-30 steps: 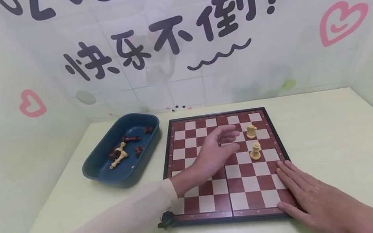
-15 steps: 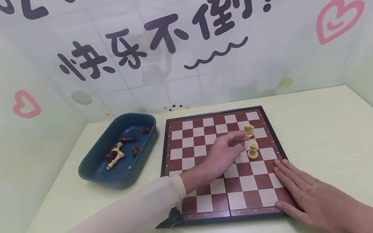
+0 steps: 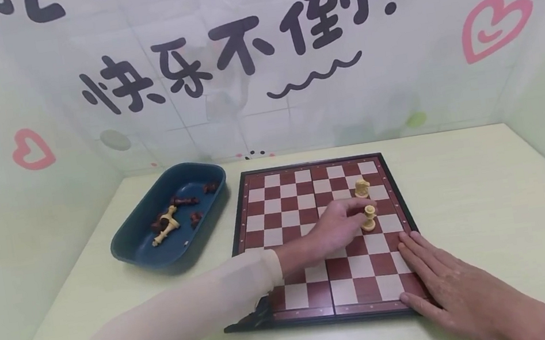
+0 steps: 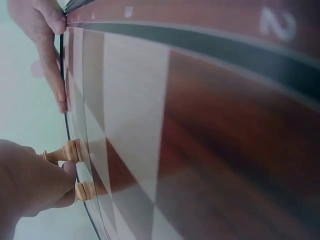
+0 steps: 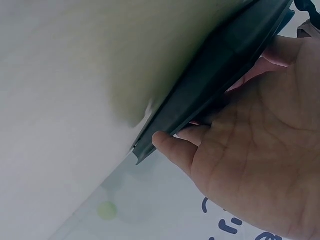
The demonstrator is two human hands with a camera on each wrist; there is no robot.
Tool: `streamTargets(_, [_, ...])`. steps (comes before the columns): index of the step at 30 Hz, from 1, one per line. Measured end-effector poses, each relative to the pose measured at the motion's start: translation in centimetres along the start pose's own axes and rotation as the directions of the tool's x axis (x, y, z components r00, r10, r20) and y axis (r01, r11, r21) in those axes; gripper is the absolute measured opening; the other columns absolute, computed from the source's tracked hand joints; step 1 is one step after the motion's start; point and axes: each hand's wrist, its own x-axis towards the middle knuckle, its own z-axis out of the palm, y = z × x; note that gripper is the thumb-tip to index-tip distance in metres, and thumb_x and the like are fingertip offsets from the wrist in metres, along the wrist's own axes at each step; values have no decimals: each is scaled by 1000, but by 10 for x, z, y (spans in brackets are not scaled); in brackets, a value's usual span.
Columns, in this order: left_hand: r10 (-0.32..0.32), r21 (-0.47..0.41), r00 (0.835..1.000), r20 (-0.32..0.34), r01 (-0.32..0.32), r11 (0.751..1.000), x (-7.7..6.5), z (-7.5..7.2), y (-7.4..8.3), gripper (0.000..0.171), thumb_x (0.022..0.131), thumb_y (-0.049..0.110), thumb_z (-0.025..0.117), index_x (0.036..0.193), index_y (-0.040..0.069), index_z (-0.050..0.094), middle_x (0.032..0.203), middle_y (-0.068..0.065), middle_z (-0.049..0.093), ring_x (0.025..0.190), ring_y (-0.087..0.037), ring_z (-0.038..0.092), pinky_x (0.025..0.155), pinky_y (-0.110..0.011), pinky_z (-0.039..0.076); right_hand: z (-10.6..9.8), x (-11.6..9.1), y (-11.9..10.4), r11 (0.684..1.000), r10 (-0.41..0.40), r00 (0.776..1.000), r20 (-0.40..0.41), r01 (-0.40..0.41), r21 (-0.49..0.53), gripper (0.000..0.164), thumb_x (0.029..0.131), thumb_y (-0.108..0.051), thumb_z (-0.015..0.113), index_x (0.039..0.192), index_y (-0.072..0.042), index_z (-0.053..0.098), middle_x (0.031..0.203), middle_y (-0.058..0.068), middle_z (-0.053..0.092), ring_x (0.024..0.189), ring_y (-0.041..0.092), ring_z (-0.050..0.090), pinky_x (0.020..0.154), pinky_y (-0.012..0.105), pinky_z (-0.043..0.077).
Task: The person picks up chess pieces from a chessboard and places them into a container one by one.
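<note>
My left hand (image 3: pixel 338 226) reaches over the chessboard (image 3: pixel 288 191) and pinches a cream rook (image 3: pixel 369 218) between thumb and index finger. The rook stands upright on the board's right half, its far side partly covered by the index finger. Right behind it is a cream knight (image 3: pixel 361 188), also upright. In the left wrist view, the thumb lies between the bases of the rook (image 4: pixel 69 151) and the knight (image 4: pixel 86 191). My right hand (image 3: pixel 459 289) rests flat along the board's near right edge, fingers straight, with the board's dark side (image 5: pixel 200 75) against it in the right wrist view.
Left of the board stands a blue tray (image 3: pixel 128 245) with several dark red chess pieces and a cream piece (image 3: pixel 165 228) lying inside. The pale table (image 3: pixel 489 186) meets a printed backdrop (image 3: pixel 256 131) at the back. The left sleeve crosses the board's near left corner.
My left hand has moved right across the board to the rook, and its thumb and index finger have closed around it. My right hand stays at the board's edge.
</note>
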Motion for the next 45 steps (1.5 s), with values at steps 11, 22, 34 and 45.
streamTargets(11, [55,91,998,-21,-53,994,5,4,-3,25,104,8,58,124,1,70,124,-3,65,105,-6,55,85,-18,48,0,-1,1,1000,-6,1000,-17,6,-1,81,103,-58,49,155,2,36,165,15,24,150,32,22,110,12,-13])
streamTargets(22, [61,83,998,-15,-60,995,3,2,-4,24,103,4,58,123,1,71,126,-4,65,105,-7,55,81,-18,51,0,-2,1,1000,5,1000,-5,-5,4,81,102,-59,49,155,2,37,164,15,26,150,34,24,108,11,-14])
streamTargets(34, [51,-8,996,-73,-52,999,-1,-10,9,29,104,6,57,132,0,65,118,-1,66,97,-10,60,79,-21,53,0,-1,1,1000,-15,1000,-12,15,-14,82,102,-59,49,155,3,36,165,16,24,150,34,22,110,14,-13])
streamTargets(45, [61,-7,992,-106,-62,998,-3,-19,5,29,105,8,56,133,2,65,121,-2,67,104,-11,61,85,-24,54,-2,0,-1,1000,7,1000,4,-7,8,83,102,-60,49,155,1,36,165,14,26,149,34,24,107,10,-14])
